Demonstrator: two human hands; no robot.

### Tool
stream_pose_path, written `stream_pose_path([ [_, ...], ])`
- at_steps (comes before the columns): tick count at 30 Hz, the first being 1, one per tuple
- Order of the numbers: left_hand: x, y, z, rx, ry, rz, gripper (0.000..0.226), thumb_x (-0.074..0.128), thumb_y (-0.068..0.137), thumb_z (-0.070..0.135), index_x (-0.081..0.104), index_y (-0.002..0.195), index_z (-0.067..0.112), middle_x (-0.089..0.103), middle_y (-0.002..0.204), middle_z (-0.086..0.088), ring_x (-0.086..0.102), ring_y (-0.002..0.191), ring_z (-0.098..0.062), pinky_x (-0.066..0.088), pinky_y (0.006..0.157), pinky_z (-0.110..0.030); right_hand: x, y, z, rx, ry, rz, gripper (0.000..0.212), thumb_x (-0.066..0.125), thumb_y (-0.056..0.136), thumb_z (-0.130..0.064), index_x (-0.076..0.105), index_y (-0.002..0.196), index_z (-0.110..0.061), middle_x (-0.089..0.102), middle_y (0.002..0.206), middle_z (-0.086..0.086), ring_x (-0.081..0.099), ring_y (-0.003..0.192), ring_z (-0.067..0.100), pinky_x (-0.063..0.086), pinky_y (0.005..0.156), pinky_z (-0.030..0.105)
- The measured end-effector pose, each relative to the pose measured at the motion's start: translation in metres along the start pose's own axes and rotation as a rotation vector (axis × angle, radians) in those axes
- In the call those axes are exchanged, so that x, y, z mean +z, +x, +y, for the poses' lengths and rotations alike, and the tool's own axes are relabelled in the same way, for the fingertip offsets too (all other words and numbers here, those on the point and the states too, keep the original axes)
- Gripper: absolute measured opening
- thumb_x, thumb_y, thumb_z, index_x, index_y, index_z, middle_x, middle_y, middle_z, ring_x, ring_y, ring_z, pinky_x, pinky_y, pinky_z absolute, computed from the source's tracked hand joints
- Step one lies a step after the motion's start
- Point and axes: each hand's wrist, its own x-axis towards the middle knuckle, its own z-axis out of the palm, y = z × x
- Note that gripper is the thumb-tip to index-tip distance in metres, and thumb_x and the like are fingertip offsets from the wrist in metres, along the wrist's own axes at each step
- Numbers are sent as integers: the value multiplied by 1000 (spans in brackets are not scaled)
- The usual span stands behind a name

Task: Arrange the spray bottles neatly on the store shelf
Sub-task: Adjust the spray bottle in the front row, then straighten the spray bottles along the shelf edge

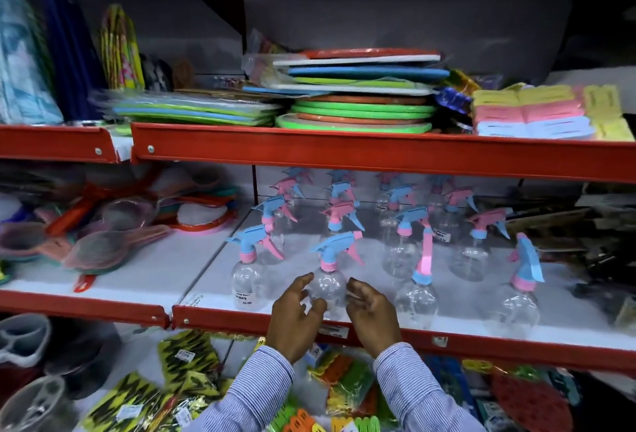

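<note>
The spray bottles (395, 225) fill the middle shelf (344, 323) in the centre of the frame: clear, round-shouldered plastic bodies topped with pink-and-blue trigger heads, some blue with a pink collar, others pink with a blue collar, standing in loose rows that run back under the shelf above. Several carry a small white price sticker. The front bottle (327, 288), blue-headed with a pink collar, stands near the red front lip at lower centre, its nozzle pointing toward the left of the frame. The left hand (296, 314) and the right hand (370, 311) flank it, fingers spread and curved on either side of its clear body; the fingertips look to be at or just off the plastic, but motion blur makes it hard to say whether they actually grip it, so both hands read as loose rather than clenched. Striped sleeves (406, 393) rise from the bottom edge. To the right, two front bottles (421, 290) have heads turned at a different angle from the rest. In the upper centre, a stack of coloured flat boards (361, 101) sits on the top shelf, with pastel packs (530, 115) at upper right. Mesh strainers (99, 245) lie at centre left, and yellow-black packets (186, 359) crowd the lower left.
</note>
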Motion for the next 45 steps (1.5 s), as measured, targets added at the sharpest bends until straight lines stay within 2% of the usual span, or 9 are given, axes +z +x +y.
stream_pose_path([
  [5,-4,7,-7,32,-3,-74,57,58,84,21,47,139,24,59,136,4,56,120,-9,47,105,-31,4,-2,0,10,-22,17,43,55,84,-3,59,126,-14,66,119,-1,63,100,10,42,69,-1],
  [9,-4,11,-14,43,1,-107,58,58,82,25,46,139,28,61,133,9,58,116,-3,46,93,-7,6,-3,1,22,-24,27,45,54,83,-3,59,125,-16,67,121,-1,63,103,9,43,73,1],
  [14,-4,15,-21,52,-28,-122,59,58,79,32,48,137,33,64,131,10,60,116,-1,50,103,-30,6,-3,1,21,-8,34,47,54,83,-1,57,127,-16,66,121,-1,62,104,8,44,69,-1],
  [24,-8,6,-20,88,-38,-74,60,59,85,20,42,143,27,47,146,9,48,129,-7,40,112,-30,5,-9,2,-29,26,67,49,53,83,3,56,128,-16,63,125,2,59,111,13,46,93,20],
  [32,-8,-17,0,384,6,152,38,60,76,13,65,111,27,61,116,9,59,111,-6,56,90,-32,-34,-40,16,-188,9,419,40,56,76,8,71,81,-28,75,78,-8,70,72,12,59,68,31],
  [37,31,-31,15,401,-17,78,30,60,74,11,67,99,27,61,101,9,62,96,-7,50,78,-17,-79,-45,40,-176,10,612,37,54,72,11,67,70,-23,71,72,-7,65,62,17,58,63,38],
  [39,48,-34,21,375,-22,35,30,61,75,13,67,100,28,60,101,12,63,93,-8,50,75,-16,-94,-42,43,-152,40,654,38,53,73,13,66,70,-22,69,66,-2,62,59,7,57,62,27],
  [41,63,-34,26,332,-17,2,30,61,75,17,66,103,28,60,103,15,64,94,-8,53,75,-18,-105,-35,44,-152,22,626,36,54,74,12,65,74,-23,71,73,-3,61,64,3,49,59,9],
  [45,93,-34,38,188,-16,-11,31,66,78,12,64,103,29,66,106,7,64,91,-6,52,70,-11,-128,-10,51,-37,28,308,40,52,79,7,61,108,-18,66,109,4,62,94,15,47,70,15],
])
